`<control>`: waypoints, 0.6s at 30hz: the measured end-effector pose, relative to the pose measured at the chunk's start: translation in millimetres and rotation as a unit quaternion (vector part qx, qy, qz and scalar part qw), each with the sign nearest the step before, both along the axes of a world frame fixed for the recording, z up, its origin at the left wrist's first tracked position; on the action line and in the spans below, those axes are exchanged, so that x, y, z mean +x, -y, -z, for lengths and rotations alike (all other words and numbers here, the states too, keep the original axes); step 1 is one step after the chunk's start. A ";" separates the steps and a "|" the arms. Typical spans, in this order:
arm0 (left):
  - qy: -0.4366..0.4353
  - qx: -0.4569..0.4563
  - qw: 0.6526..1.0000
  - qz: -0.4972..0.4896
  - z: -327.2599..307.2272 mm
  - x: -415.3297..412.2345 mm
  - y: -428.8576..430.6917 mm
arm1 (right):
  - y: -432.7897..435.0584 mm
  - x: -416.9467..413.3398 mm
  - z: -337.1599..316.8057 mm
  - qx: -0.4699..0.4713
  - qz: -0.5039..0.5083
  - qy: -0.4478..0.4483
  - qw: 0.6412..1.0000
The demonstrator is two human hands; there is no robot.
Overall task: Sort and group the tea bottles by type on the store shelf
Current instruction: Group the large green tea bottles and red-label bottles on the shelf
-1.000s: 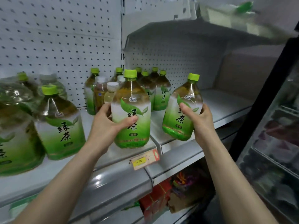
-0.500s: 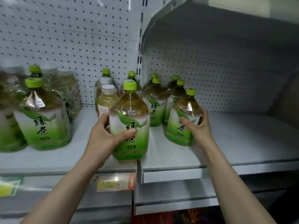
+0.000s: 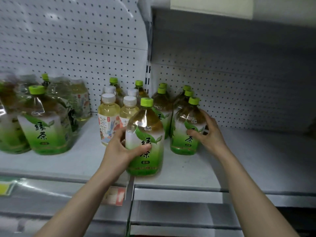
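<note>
On a white shelf [image 3: 239, 159], left grip [image 3: 119, 147] curled round front bottle [image 3: 145, 125] of green tea, upright at the front edge, right grip [image 3: 209, 132] wrapped round second bottle [image 3: 183, 145] just beside it, green-capped bottles [image 3: 161, 108] behind, pale white-capped bottles [image 3: 109, 120] behind left grip.

tea bottles [image 3: 144, 139] on shelf [image 3: 85, 161], pegboard [image 3: 71, 40] behind

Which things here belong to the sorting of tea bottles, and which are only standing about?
Job: left hand gripping the front green tea bottle; right hand holding the right green tea bottle; white-capped tea bottles; green-capped bottles at the back.
Not the job: price tag; pegboard wall.
</note>
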State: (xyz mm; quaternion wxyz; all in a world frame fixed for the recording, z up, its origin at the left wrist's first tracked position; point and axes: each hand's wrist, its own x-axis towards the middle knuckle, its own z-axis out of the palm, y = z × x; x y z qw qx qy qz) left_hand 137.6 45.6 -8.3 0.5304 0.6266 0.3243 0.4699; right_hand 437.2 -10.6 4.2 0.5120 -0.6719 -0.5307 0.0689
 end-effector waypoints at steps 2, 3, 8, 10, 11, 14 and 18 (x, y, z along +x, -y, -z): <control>-0.010 0.000 1.000 0.005 1.1 16.6 -3.2 | 1.9 2.5 -2.5 -0.004 -0.002 0.008 1.000; -0.014 0.001 1.000 0.004 2.1 25.7 -5.5 | 2.8 3.5 -3.6 -0.006 -0.005 0.006 1.000; -0.041 0.046 0.998 -0.031 4.8 64.8 -17.1 | 6.5 7.6 -6.4 -0.021 -0.017 0.003 1.000; -0.054 0.066 0.996 -0.034 3.9 70.9 -20.2 | 8.9 6.5 -10.1 -0.027 -0.020 0.004 0.999; -0.060 0.080 0.994 -0.036 4.6 71.9 -20.8 | 10.6 5.4 -11.5 -0.033 -0.023 0.008 0.999; -0.102 0.189 0.973 -0.085 9.9 71.0 -17.1 | 15.1 -1.6 -14.9 -0.036 0.001 0.052 0.998; -0.251 0.384 0.876 -0.149 6.5 77.5 -9.2 | 10.5 -23.3 -21.8 -0.018 0.075 0.170 0.982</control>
